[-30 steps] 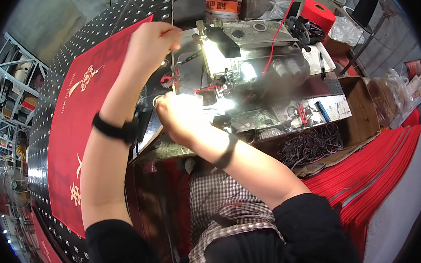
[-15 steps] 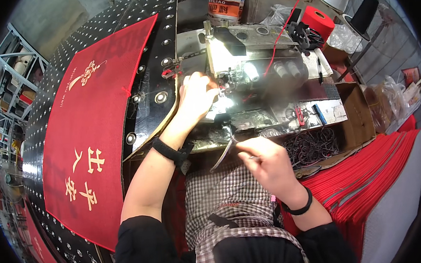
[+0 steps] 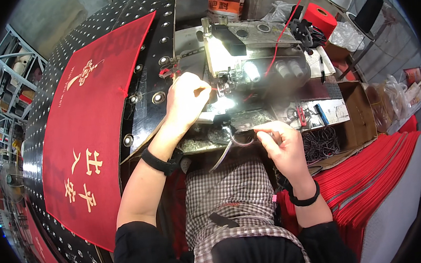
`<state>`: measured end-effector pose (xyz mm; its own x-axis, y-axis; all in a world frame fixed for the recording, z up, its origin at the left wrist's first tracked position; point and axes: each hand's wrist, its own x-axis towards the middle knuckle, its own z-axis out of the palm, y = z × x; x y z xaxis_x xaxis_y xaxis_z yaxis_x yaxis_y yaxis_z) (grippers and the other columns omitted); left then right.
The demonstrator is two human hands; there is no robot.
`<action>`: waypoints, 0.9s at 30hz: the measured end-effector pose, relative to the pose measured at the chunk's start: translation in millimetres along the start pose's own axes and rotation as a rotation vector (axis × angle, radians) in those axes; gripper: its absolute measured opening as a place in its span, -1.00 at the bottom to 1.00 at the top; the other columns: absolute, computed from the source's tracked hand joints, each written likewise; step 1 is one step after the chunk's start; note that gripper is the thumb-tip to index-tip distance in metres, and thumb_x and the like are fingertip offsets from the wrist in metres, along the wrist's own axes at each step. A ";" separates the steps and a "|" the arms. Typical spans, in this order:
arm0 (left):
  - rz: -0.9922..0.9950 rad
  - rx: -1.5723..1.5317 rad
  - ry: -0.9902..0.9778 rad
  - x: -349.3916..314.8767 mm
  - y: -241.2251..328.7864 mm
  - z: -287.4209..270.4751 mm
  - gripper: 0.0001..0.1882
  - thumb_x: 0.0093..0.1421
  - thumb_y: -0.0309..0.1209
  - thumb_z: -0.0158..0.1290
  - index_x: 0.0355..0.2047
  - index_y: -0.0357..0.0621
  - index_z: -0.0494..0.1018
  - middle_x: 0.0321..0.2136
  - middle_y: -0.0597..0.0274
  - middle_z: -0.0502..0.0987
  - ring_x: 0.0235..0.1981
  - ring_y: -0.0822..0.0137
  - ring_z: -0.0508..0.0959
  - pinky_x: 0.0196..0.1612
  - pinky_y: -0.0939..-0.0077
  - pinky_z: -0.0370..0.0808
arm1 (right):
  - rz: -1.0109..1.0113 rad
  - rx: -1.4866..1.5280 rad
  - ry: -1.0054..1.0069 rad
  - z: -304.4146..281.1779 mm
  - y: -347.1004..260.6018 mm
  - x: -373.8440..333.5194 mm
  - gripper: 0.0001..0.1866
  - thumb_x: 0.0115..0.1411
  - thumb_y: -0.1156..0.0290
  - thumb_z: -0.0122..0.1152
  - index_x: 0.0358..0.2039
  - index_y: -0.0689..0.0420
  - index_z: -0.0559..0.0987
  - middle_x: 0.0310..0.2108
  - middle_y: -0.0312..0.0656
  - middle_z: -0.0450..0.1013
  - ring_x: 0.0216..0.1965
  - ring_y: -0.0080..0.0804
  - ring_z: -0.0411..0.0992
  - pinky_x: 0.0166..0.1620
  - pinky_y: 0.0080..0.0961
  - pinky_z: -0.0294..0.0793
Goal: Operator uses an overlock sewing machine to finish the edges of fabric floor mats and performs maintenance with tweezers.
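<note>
Apparently the right hand [image 3: 286, 148], just off the near edge of the sewing machine [image 3: 262, 40], pinches a thin, pale strip [image 3: 223, 153] hanging below that edge, while the left hand [image 3: 185, 98] has curled fingers at the machine's lit left end, gripping what I cannot tell. A hard tug could snag the strip on the machine, and fingers so close could be nipped if it ran. The strip's long axis slants, tail pointing nearward and left from the machine, upper part curling rightward.
</note>
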<state>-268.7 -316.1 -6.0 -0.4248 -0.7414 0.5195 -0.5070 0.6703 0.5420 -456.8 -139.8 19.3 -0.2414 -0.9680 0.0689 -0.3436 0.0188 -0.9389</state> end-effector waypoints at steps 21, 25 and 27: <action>-0.353 -0.366 -0.185 -7.4 4.5 3.2 -0.88 0.14 -0.48 -0.03 -0.37 -0.27 0.46 -0.58 0.25 0.42 -0.54 0.52 0.41 -0.42 0.59 0.38 | -0.267 0.191 0.208 -19.9 1.9 18.7 -0.57 0.37 0.25 -0.22 -0.46 0.27 0.50 -0.51 -0.27 0.39 -0.47 -0.57 0.30 -0.30 -0.61 0.27; -0.193 -0.190 -0.113 -12.0 4.1 1.4 -0.85 0.13 -0.48 -0.02 -0.32 -0.26 0.49 -0.55 0.20 0.46 -0.53 0.46 0.44 -0.40 0.56 0.40 | -0.126 0.316 0.492 -65.1 20.1 54.2 -0.73 0.33 0.36 -0.13 -0.29 0.27 0.50 -0.47 -0.28 0.40 -0.48 -0.62 0.30 -0.37 -0.67 0.30; -0.146 -0.159 -0.102 -13.5 5.3 1.8 -0.81 0.11 -0.49 -0.03 -0.28 -0.24 0.51 -0.51 0.15 0.50 -0.50 0.42 0.46 -0.37 0.55 0.42 | -0.044 0.332 0.543 -94.3 45.8 76.8 -0.76 0.30 0.42 -0.09 -0.20 0.28 0.50 -0.44 -0.29 0.40 -0.50 -0.66 0.29 -0.41 -0.71 0.30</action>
<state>-267.0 -302.6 -11.3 -0.4328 -0.8252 0.3628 -0.4475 0.5461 0.7081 -576.6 -189.7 13.4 -0.6893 -0.6993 0.1893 -0.0852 -0.1812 -0.9797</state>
